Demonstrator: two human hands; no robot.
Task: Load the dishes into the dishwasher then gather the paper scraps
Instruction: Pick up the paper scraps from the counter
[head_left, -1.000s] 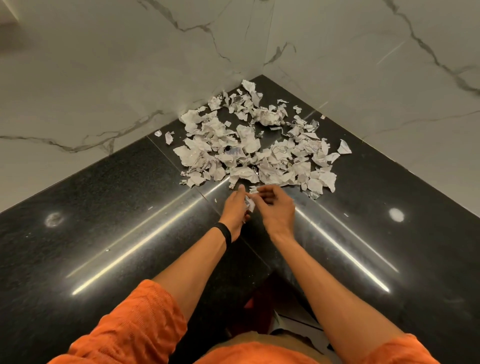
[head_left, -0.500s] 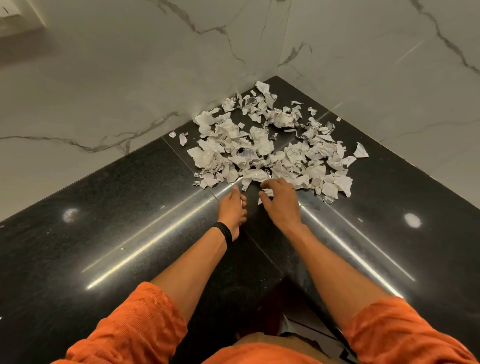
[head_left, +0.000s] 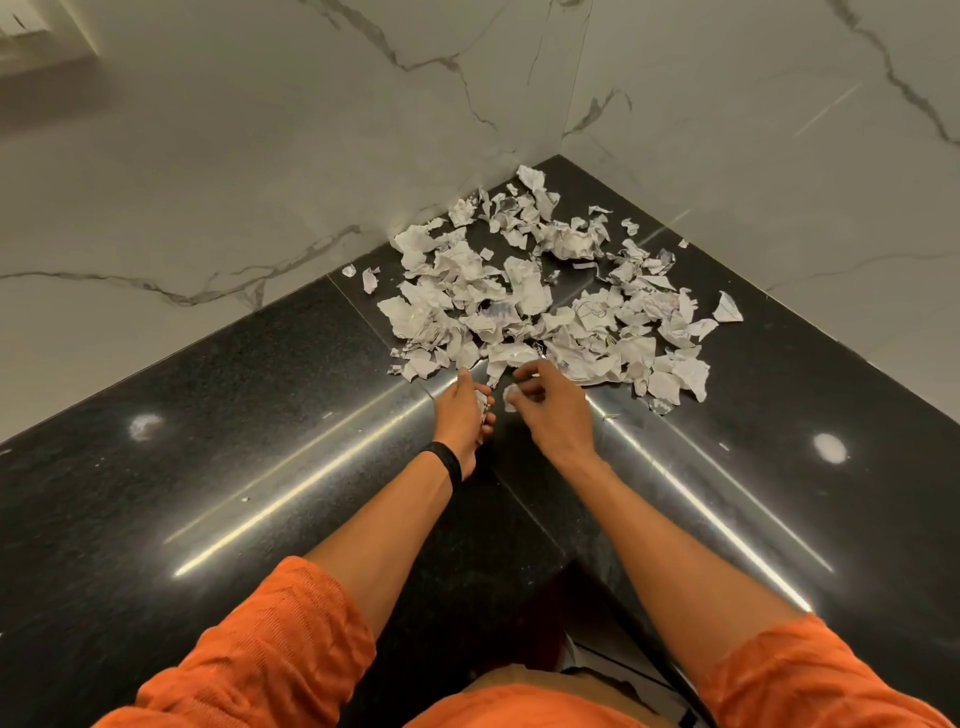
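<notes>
Two white marble walls with grey veins, one on the left (head_left: 260, 156) and one on the right (head_left: 779, 130), meet in a far corner. Below them an L-shaped polished black stone countertop (head_left: 208, 467) runs into that corner, with streaks and spots of reflected light on it.

In the far corner of the countertop lies a wide, loose pile of torn white paper scraps (head_left: 519, 306). Its far edge lies close to the left wall and its near edge reaches the two hands. Some of the pieces carry dark scribbles.

Two bare forearms stretch from the near edge toward the pile, out of crumpled orange sleeves, one at the near left (head_left: 270, 649) and one at the near right (head_left: 810, 675).

The left hand (head_left: 460, 415) sits at the near edge of the pile. Its fingers are curled together around a crumpled white paper wad (head_left: 481, 401) that shows between them. The right hand (head_left: 553, 410) is just beside it, not touching. Its forefinger arches toward the pile, and its thumb and the curled fingers pinch a small white scrap (head_left: 510, 398).

A black wristband (head_left: 450, 460) circles the left wrist.

Apart from the pile lie a triangular white scrap (head_left: 727, 307) on the right and two tiny white bits (head_left: 358, 275) on the left, near the wall.
</notes>
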